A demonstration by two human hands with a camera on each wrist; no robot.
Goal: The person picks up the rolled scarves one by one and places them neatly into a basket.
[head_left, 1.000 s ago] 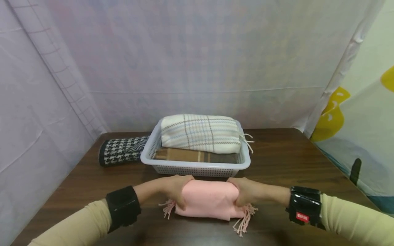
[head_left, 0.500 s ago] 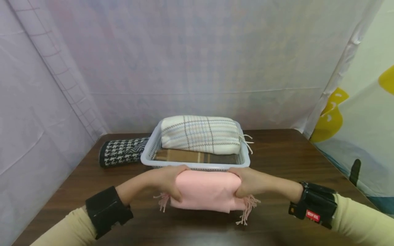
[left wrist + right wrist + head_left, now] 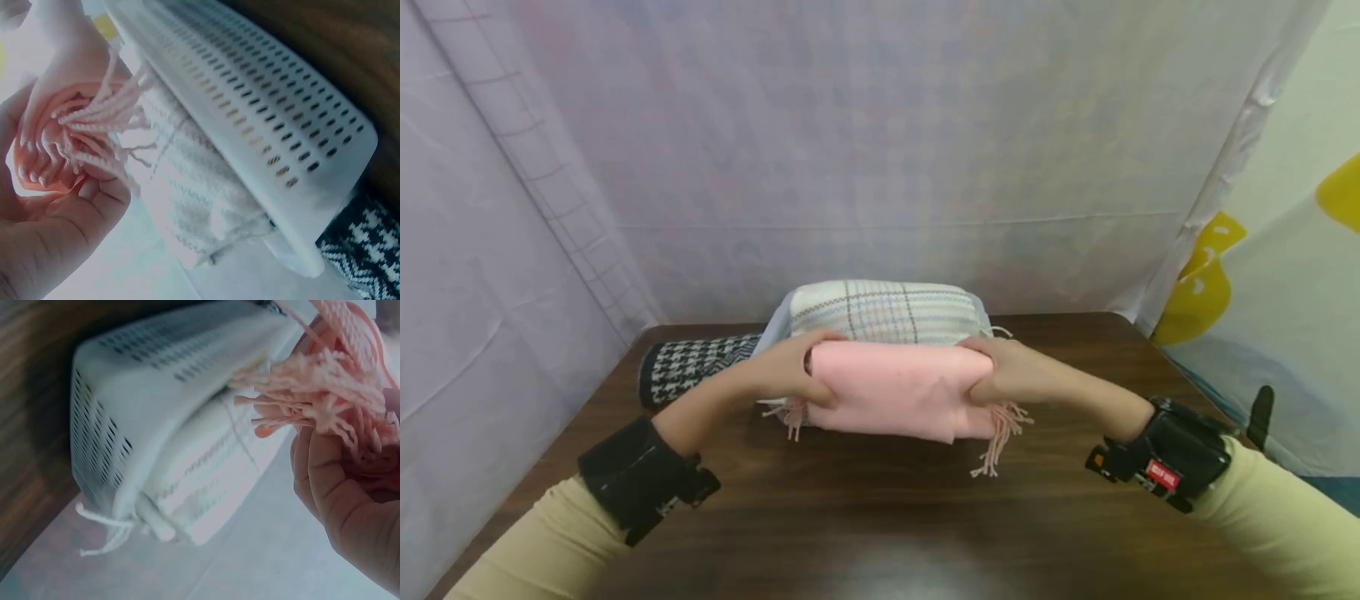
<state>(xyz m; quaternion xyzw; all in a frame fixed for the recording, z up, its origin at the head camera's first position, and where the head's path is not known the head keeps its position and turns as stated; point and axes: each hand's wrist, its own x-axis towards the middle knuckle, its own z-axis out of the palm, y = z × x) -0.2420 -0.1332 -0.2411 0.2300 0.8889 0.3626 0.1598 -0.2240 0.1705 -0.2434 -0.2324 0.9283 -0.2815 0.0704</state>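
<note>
- On the right wrist, a black strap [image 3: 1191, 442] bears a red label [image 3: 1163, 476]; its pale lettering is too blurred to read.
- The rolled pink scarf [image 3: 898, 387] is held up off the brown table [image 3: 880, 517], covering the basket's near side in the head view.
- Its long axis runs left to right, roughly parallel to the table's far edge, with fringe at both ends.
- The left hand [image 3: 790, 367] grips its left end, the right hand [image 3: 1018, 371] its right, thumbs and fingers clamped round the roll.
- The pale basket [image 3: 250, 112] stands by the middle of the far edge, holding a white plaid scarf [image 3: 880, 310].
- A black-and-white houndstooth roll [image 3: 688, 368] lies near the far left corner.
</note>
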